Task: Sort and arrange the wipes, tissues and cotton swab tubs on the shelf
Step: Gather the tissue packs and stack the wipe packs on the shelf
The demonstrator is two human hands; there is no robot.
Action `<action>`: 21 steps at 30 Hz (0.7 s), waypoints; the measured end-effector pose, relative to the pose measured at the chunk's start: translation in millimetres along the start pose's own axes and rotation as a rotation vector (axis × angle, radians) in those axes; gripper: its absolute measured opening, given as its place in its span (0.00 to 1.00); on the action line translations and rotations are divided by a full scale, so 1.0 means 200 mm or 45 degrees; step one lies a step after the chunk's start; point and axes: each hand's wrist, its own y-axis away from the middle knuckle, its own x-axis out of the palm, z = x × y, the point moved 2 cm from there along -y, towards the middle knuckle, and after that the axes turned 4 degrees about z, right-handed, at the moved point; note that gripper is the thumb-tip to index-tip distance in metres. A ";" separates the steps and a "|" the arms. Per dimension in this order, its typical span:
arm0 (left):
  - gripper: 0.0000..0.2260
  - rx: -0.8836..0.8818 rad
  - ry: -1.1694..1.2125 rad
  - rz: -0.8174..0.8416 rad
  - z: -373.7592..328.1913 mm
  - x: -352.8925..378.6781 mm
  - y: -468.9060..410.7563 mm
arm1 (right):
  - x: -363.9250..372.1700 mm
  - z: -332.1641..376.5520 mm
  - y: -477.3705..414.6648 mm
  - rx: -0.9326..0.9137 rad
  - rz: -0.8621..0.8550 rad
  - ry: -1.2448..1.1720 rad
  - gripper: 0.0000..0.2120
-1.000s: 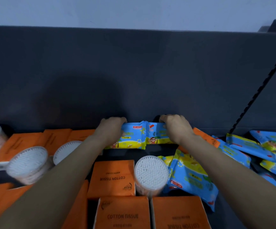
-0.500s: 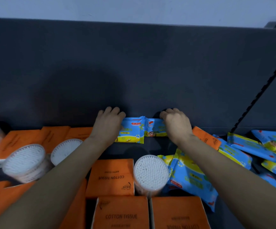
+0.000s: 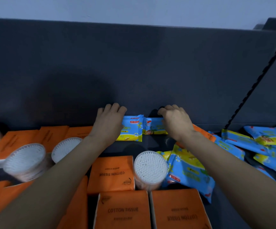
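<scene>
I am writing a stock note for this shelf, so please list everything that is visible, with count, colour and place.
standing wipes packs: two, blue and yellow, side by side against the back panel
loose wipes packs: several, blue and yellow, heaped centre-right to right; count unclear
cotton tissue packs: many, orange, front and left; some hidden by the arms
cotton swab tubs: four, white swabs, one centre, three left (the far-left one blurred)
back panel: one, dark grey, behind everything
slotted upright: one, black, right
left grip: one, bare hand, fingers curled over the left standing pack
right grip: one, bare hand, fingers curled over the right standing pack
</scene>
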 end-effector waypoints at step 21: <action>0.12 0.270 0.616 1.051 -0.48 0.04 -0.04 | -0.13 -0.17 0.46 0.170 0.815 -0.511 0.22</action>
